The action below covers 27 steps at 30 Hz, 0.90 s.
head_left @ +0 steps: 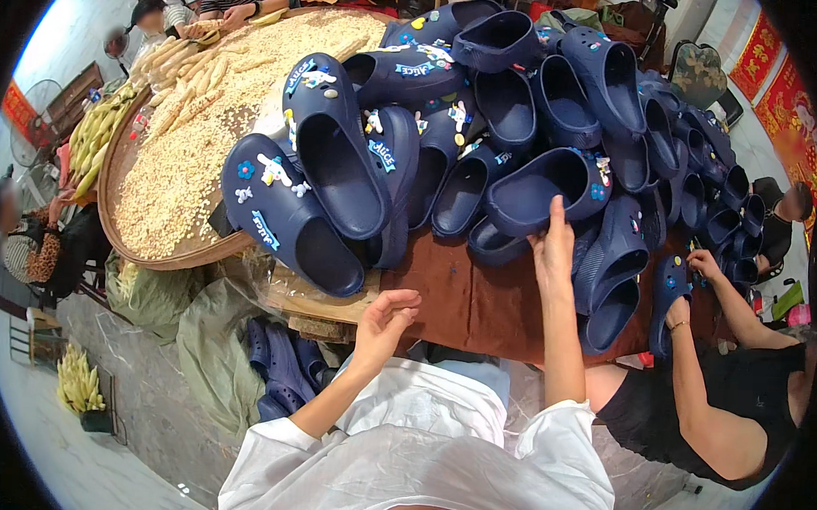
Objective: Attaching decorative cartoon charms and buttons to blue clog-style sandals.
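Observation:
A big heap of navy blue foam clogs [487,122] covers a brown table [466,303]; several carry small coloured charms. My right hand [553,248] reaches up and its fingers touch the heel rim of one plain navy clog [543,190] at the front of the heap. My left hand [389,316] hovers over the table's near edge with fingers loosely curled and apart, holding nothing. Just left of it lie two decorated clogs [287,215] side by side.
A wide round basket tray [122,233] of pale corn kernels and cobs lies at the left. A person in black at the right handles a clog [669,294]. More people sit at the far side. More clogs [280,368] and sacks lie on the floor below.

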Motion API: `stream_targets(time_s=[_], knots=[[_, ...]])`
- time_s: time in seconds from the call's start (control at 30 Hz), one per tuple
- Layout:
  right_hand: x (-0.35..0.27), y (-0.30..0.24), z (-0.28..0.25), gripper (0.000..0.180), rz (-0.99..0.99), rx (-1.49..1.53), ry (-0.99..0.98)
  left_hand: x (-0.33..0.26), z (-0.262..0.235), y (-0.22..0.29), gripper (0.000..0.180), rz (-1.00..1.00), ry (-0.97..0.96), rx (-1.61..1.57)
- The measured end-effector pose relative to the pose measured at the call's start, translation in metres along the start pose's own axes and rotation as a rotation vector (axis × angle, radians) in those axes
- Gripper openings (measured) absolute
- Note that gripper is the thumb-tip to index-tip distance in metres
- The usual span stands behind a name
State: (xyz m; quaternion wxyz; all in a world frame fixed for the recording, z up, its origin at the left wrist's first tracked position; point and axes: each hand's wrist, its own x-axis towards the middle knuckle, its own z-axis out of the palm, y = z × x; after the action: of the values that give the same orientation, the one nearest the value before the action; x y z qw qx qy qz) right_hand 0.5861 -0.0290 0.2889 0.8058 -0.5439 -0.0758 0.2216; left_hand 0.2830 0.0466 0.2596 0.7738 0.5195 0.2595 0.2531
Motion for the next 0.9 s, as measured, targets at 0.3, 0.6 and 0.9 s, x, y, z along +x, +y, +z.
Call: stream_targets(time_s=[0.3,0.6,0.9], knots=[[-0.018,-0.004,-0.003,0.062,0.048,0.05,-0.07,-0.006,-0.031,-0.017,0.025,0.096,0.097,0.151],[-0.08,0.019,0.001,0.058,-0.014,0.031,0.044,-0.009,-0.043,0.006,0.023,0.178,0.245,0.275],[-0.151,0.101,0.013,0.025,-0.079,-0.62,-0.571,-0.048,-0.033,-0.011,0.025,0.22,0.352,0.321]])
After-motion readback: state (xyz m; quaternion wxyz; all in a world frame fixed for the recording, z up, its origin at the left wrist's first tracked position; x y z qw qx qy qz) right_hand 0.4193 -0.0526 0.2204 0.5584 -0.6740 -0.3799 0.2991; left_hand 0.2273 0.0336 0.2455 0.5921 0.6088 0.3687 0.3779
